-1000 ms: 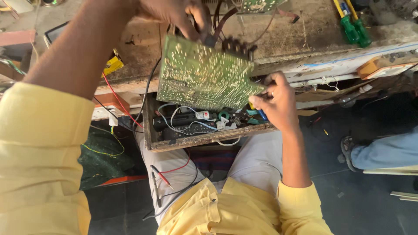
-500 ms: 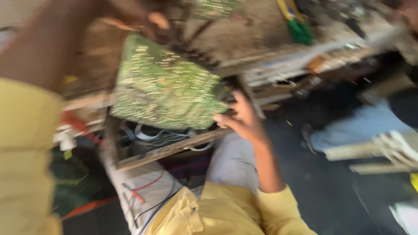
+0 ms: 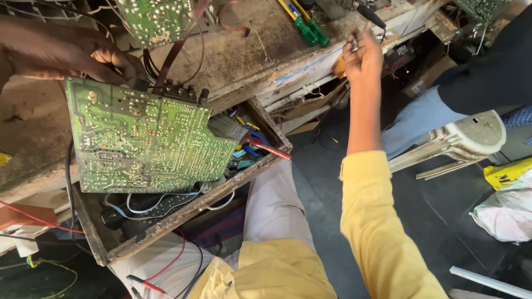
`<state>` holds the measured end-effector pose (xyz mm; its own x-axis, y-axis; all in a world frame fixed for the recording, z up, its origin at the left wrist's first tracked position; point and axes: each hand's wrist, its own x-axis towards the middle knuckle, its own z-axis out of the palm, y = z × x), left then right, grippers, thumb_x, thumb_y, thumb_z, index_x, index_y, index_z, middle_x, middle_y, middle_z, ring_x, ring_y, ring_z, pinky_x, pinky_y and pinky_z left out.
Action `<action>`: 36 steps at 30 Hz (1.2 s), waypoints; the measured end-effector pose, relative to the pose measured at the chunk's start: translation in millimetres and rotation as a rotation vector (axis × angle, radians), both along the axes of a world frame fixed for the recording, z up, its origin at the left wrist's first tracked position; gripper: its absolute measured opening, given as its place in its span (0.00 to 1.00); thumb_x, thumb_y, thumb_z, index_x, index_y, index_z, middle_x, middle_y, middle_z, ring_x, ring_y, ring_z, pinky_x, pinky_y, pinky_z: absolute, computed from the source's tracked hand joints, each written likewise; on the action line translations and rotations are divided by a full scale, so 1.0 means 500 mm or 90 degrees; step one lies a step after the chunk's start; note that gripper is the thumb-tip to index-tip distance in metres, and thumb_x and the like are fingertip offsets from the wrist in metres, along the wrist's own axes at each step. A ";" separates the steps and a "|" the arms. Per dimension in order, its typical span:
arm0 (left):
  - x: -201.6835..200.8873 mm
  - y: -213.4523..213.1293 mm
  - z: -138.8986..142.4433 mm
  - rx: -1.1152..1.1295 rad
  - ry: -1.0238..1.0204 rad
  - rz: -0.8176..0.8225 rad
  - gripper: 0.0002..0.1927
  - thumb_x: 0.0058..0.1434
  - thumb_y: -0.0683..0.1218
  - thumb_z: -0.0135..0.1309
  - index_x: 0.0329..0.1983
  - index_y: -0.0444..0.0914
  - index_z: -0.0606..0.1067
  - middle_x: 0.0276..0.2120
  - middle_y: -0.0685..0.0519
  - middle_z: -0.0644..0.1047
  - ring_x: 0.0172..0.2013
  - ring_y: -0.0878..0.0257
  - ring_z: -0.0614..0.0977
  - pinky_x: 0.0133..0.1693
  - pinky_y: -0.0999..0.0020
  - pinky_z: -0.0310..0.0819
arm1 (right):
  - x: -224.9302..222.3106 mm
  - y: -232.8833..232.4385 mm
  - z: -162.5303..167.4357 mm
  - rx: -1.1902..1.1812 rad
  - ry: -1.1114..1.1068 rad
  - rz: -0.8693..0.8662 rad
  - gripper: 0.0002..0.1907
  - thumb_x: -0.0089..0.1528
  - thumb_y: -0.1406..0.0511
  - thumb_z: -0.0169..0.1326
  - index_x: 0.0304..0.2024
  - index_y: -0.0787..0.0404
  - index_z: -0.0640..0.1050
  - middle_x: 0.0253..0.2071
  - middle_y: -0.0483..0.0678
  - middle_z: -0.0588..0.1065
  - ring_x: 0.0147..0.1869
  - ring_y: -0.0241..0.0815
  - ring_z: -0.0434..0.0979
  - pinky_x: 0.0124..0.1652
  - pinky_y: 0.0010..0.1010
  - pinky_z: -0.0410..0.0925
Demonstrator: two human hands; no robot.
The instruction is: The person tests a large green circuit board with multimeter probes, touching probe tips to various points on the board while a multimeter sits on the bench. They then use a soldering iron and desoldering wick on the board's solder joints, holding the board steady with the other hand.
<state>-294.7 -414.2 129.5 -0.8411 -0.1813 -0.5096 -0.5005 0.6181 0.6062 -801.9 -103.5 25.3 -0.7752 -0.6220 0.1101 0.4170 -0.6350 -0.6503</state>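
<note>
The left hand [image 3: 72, 55] grips the top edge of a large green printed circuit board [image 3: 138, 141], solder side up, fingers curled tight around the edge, tilting it over an open wooden drawer [image 3: 183, 213] full of wires and small tools just below that hand. The right hand [image 3: 363, 52] is stretched up and away to the worn wooden workbench [image 3: 249, 52]; its fingers look bunched around something small and thin, though blur keeps me from telling what. Just left of it lie two green-handled screwdrivers [image 3: 310, 27]. To do this well, the board wants a firm hold by its edge only, kept level enough that its trailing wires do not strain while the other hand is off it. A second ago the right hand was steadying the board's right edge; it has since left the board and gone up to the bench.
</note>
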 end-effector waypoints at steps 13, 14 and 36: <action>-0.032 -0.074 -0.042 0.003 -0.028 0.056 0.28 0.59 0.48 0.63 0.61 0.31 0.76 0.60 0.44 0.77 0.63 0.54 0.75 0.66 0.53 0.62 | -0.034 -0.044 0.023 0.020 0.543 -0.604 0.12 0.73 0.60 0.52 0.43 0.63 0.70 0.28 0.41 0.69 0.24 0.32 0.65 0.24 0.26 0.61; -0.037 -0.079 -0.046 -0.026 -0.045 0.071 0.27 0.60 0.48 0.64 0.59 0.30 0.77 0.60 0.44 0.78 0.63 0.55 0.76 0.67 0.54 0.62 | -0.036 -0.043 0.020 0.020 0.565 -0.624 0.14 0.74 0.60 0.51 0.41 0.64 0.70 0.25 0.41 0.66 0.23 0.32 0.64 0.25 0.27 0.60; -0.041 -0.115 -0.078 0.085 0.009 0.051 0.19 0.65 0.45 0.61 0.54 0.26 0.78 0.60 0.40 0.78 0.64 0.49 0.74 0.64 0.48 0.58 | -0.064 -0.129 -0.071 0.280 1.007 -0.637 0.09 0.76 0.66 0.52 0.44 0.67 0.74 0.37 0.57 0.76 0.39 0.58 0.75 0.40 0.45 0.67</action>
<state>-315.2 -471.5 90.6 -0.8339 -0.1804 -0.5215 -0.5360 0.4897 0.6877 -833.6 -167.9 -9.9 -0.1815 -0.2564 0.9494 -0.9833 0.0565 -0.1727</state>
